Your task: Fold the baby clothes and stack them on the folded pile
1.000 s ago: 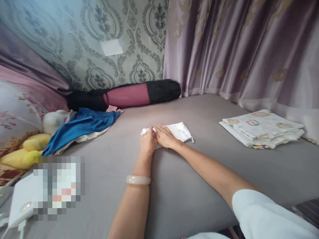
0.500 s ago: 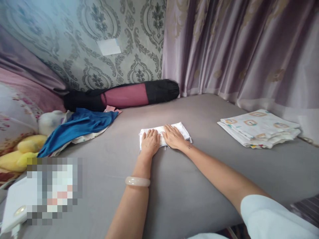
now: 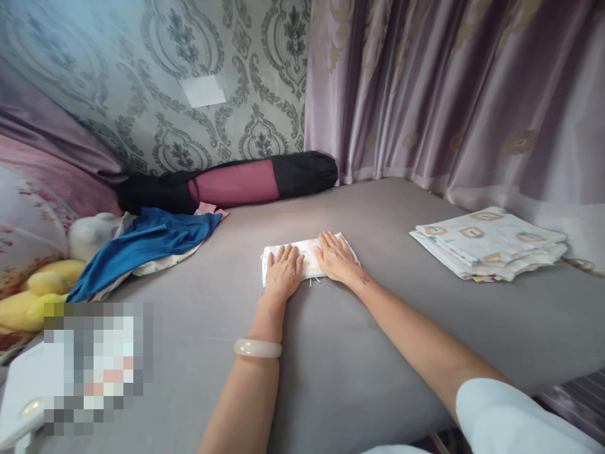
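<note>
A folded white cloth lies flat on the grey bed sheet, with thin strings sticking out at its near edge. My left hand rests palm down on the cloth's left part, fingers stretched out. On its right part my right hand lies flat, fingers pointing away from me. Both hands press on the cloth from above without gripping it. What exactly the cloth is, I cannot tell, as the hands cover much of it.
To the right sits a stack of folded white printed cloths. At left lie a blue garment, a yellow plush toy and a white device beside a blurred patch. A black and maroon long bag lies along the wall.
My right hand has slid to the right across the cloth, uncovering more of its middle. The left hand stays in nearly the same place on it.
</note>
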